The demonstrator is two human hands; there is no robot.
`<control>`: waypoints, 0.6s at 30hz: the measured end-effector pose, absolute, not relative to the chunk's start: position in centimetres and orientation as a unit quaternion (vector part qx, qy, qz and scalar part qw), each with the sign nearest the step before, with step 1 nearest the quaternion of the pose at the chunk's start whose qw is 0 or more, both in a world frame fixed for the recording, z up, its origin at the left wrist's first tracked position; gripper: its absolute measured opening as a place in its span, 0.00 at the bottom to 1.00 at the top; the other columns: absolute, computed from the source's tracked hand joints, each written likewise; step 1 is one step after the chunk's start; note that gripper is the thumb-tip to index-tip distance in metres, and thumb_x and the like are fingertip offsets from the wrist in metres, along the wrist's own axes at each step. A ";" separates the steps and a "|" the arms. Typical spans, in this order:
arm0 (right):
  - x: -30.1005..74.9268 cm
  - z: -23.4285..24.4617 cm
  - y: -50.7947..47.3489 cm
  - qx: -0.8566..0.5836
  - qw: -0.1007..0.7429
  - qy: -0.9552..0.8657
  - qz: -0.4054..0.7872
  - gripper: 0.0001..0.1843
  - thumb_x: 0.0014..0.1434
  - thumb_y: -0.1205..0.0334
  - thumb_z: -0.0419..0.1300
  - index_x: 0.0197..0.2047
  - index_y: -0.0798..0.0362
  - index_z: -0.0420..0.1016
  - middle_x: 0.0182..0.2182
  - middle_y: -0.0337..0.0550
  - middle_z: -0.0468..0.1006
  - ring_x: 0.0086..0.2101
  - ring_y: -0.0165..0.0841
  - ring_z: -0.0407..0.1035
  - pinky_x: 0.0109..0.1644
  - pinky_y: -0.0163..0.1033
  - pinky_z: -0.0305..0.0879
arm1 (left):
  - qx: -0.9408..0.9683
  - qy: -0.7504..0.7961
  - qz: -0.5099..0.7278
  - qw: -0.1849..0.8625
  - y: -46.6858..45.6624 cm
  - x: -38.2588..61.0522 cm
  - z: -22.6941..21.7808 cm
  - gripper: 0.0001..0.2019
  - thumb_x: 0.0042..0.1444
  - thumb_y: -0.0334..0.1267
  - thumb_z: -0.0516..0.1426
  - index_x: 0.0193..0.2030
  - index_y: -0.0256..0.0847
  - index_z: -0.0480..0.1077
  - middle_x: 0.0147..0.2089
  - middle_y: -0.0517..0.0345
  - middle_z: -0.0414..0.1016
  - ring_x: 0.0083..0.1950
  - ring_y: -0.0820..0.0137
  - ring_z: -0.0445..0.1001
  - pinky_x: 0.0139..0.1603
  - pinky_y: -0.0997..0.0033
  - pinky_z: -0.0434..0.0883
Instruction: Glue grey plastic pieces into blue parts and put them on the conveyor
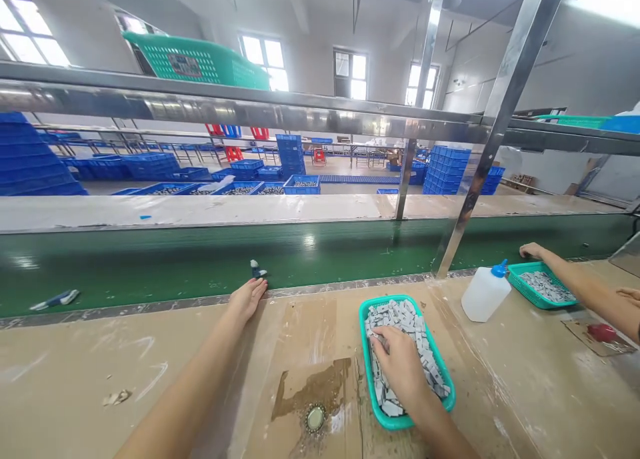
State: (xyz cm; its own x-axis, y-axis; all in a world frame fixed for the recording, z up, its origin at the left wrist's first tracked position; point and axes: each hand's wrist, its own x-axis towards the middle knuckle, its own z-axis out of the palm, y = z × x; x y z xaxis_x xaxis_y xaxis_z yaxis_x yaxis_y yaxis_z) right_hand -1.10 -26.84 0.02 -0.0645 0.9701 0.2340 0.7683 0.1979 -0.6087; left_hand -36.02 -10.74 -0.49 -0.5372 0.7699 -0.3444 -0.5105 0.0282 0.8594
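Note:
My left hand [249, 298] lies at the near edge of the green conveyor belt [310, 252], fingers stretched out. Just beyond its fingertips is a small dark-blue and white piece [257, 270] on the belt. A longer piece in similar colours [56, 300] lies farther left on the belt. My right hand [400, 362] is over a teal plastic basket [369, 379] full of small grey parts [403, 316]. Its thumb and index finger are pinched together at a grey part, mostly hidden by the fingers.
A metal cap [315, 418] sits on a wet cardboard patch. A white bottle with blue nozzle [486, 292] stands right of my basket. Another person's arm [575, 276] reaches over a second teal basket [543, 304]. A steel post [480, 172] rises at the belt's near edge.

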 end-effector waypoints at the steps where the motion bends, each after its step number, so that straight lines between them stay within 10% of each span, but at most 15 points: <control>1: -1.1 -0.1 -26.8 -0.608 0.310 -0.711 0.170 0.14 0.65 0.66 0.54 0.48 0.53 0.80 0.38 0.47 0.82 0.37 0.39 0.76 0.43 0.38 0.67 | 0.125 0.538 0.690 0.468 -11.1 -36.1 -0.8 0.10 0.63 0.30 0.56 0.50 0.32 0.69 0.42 0.53 0.75 0.37 0.73 0.76 0.34 0.74 0.77; 10: -0.3 -0.8 -26.1 -0.564 0.340 -0.717 0.229 0.20 0.66 0.66 0.48 0.53 0.53 0.79 0.38 0.48 0.79 0.34 0.36 0.75 0.39 0.37 0.71 | 0.191 0.513 0.707 0.447 -14.0 -35.8 -2.3 0.10 0.53 0.18 0.55 0.38 0.30 0.73 0.44 0.42 0.78 0.48 0.66 0.78 0.58 0.68 0.73; 18: -0.4 -0.7 -26.1 -0.552 0.292 -0.748 0.225 0.23 0.62 0.74 0.47 0.52 0.54 0.79 0.38 0.52 0.78 0.41 0.39 0.73 0.47 0.39 0.67 | 0.250 0.516 0.714 0.401 -14.7 -35.1 -2.3 0.05 0.49 0.25 0.56 0.33 0.33 0.72 0.41 0.43 0.79 0.48 0.61 0.79 0.59 0.63 0.73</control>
